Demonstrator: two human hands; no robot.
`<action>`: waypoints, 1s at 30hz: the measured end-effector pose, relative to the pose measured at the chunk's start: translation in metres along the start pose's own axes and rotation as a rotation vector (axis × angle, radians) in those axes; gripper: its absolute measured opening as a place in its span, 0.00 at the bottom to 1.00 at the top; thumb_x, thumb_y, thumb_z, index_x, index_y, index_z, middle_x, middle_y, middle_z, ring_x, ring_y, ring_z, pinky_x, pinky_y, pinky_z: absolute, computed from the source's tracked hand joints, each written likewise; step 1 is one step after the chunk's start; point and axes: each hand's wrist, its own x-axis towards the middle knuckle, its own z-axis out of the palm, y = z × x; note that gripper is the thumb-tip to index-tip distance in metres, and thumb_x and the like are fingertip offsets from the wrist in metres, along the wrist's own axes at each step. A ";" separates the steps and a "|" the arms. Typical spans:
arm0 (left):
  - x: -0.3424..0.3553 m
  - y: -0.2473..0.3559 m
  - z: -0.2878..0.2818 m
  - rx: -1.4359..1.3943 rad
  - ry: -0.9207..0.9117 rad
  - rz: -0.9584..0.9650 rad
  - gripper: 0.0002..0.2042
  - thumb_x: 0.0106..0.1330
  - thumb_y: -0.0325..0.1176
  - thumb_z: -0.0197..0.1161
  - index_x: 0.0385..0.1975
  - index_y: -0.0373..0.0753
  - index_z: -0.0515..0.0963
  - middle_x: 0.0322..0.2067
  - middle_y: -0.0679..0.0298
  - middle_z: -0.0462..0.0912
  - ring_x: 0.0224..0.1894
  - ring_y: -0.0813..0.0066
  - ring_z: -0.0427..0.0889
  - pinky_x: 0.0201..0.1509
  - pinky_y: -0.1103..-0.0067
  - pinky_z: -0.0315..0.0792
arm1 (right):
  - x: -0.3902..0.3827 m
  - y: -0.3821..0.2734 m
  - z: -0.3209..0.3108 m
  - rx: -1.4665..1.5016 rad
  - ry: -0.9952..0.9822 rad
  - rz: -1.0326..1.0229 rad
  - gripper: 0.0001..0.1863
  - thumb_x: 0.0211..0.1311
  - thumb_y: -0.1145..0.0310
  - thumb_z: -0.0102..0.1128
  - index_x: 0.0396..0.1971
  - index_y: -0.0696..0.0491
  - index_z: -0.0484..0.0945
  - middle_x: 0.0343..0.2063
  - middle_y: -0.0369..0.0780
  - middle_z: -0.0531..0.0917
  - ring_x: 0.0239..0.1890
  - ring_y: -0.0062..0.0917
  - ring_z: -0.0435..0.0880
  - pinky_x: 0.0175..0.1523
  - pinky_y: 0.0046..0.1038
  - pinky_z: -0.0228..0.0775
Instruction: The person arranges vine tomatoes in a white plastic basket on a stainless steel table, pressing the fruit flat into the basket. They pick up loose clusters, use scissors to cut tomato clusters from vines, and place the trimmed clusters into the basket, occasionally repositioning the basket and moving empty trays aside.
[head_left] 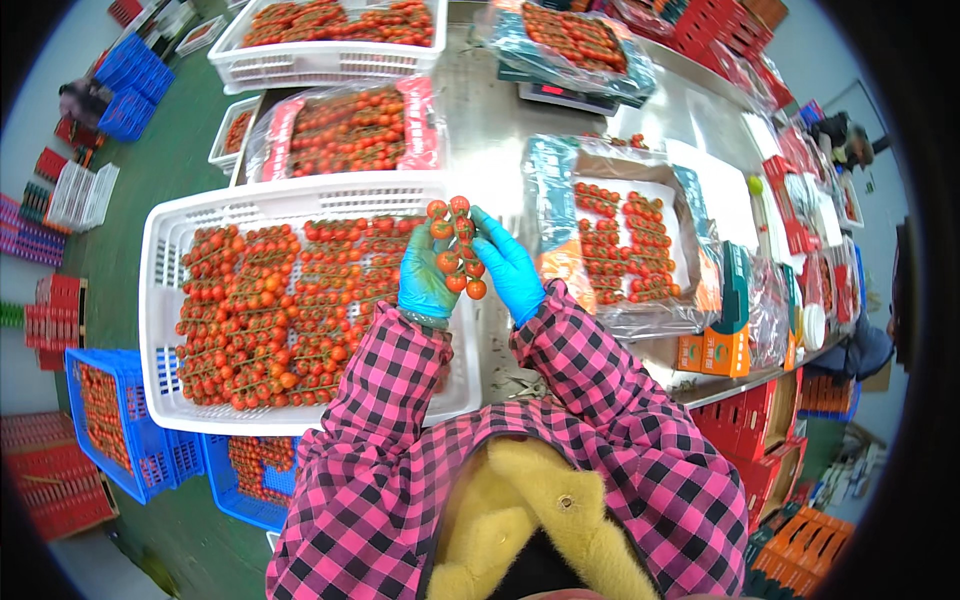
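A vine of red cherry tomatoes (456,262) is held upright between my two gloved hands, above the steel table (483,115). My left hand (425,275) grips it from the left, over the right edge of a white plastic crate (158,300) packed with rows of tomato vines. My right hand (505,263) has its fingers curled against the vine's right side. Just right of my hands sits a lined open box (550,180) holding two rows of tomato vines.
Behind are a wrapped tomato tray (345,130), another white crate (228,65) and a wrapped box on a scale (570,50). Blue crates (155,465) sit at lower left. Red boxes (745,430) are stacked lower right. Other people (850,135) are at the right and far left.
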 end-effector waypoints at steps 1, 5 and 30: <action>0.005 -0.013 0.003 0.063 -0.013 -0.016 0.19 0.62 0.39 0.44 0.51 0.39 0.62 0.47 0.60 0.69 0.45 0.67 0.71 0.46 0.70 0.68 | -0.005 -0.003 -0.009 -0.021 0.011 0.000 0.27 0.56 0.74 0.47 0.57 0.52 0.54 0.49 0.40 0.68 0.48 0.21 0.68 0.51 0.22 0.61; 0.007 -0.046 0.003 0.395 0.084 0.094 0.17 0.58 0.31 0.52 0.48 0.36 0.65 0.43 0.61 0.71 0.43 0.72 0.72 0.43 0.77 0.70 | -0.014 -0.006 -0.034 0.048 -0.018 0.111 0.30 0.53 0.78 0.49 0.58 0.50 0.53 0.47 0.40 0.69 0.43 0.19 0.71 0.47 0.20 0.64; -0.093 0.204 -0.074 1.866 0.211 0.035 0.18 0.53 0.37 0.55 0.44 0.37 0.69 0.43 0.52 0.70 0.46 0.57 0.69 0.49 0.71 0.64 | 0.259 0.029 0.099 -0.835 -0.405 0.199 0.27 0.52 0.66 0.48 0.55 0.48 0.60 0.35 0.43 0.76 0.30 0.17 0.73 0.33 0.20 0.66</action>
